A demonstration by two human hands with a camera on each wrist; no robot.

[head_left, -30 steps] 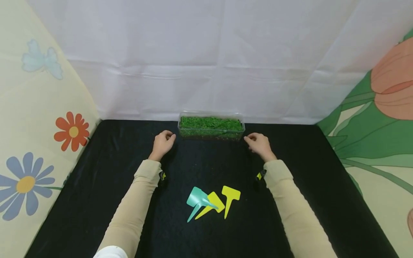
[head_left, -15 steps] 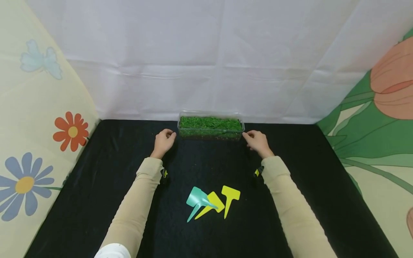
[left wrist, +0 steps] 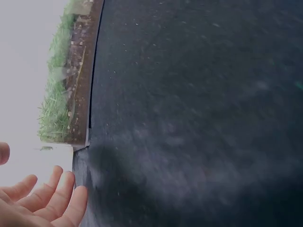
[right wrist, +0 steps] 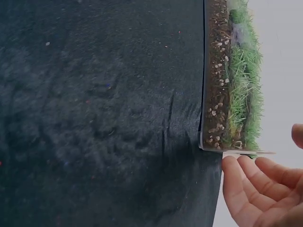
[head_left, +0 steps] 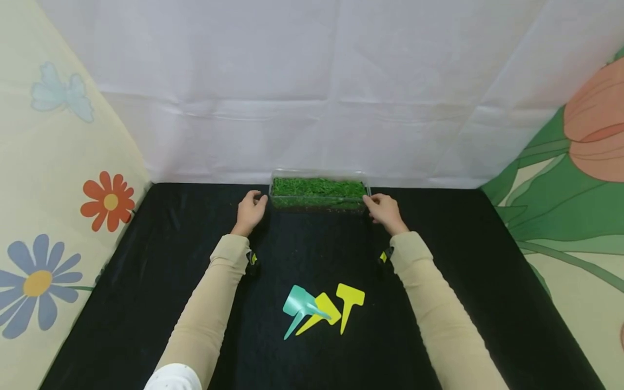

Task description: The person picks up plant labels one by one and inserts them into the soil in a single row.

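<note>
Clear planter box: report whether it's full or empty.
Full. The clear planter box holds a soil layer topped with green grass up to its rim, seen through its wall.

My head camera looks forward and down from well back, taking in the whole black tabletop (head_left: 146, 281), both hands and the grass tray (head_left: 319, 187) between their fingers. The left wrist camera sits close — its fingers (left wrist: 45, 201) at the lower edge, the tray's end just beyond them. The right wrist camera mirrors it, close on its fingers (right wrist: 246, 182). All three views share that tray.
</note>
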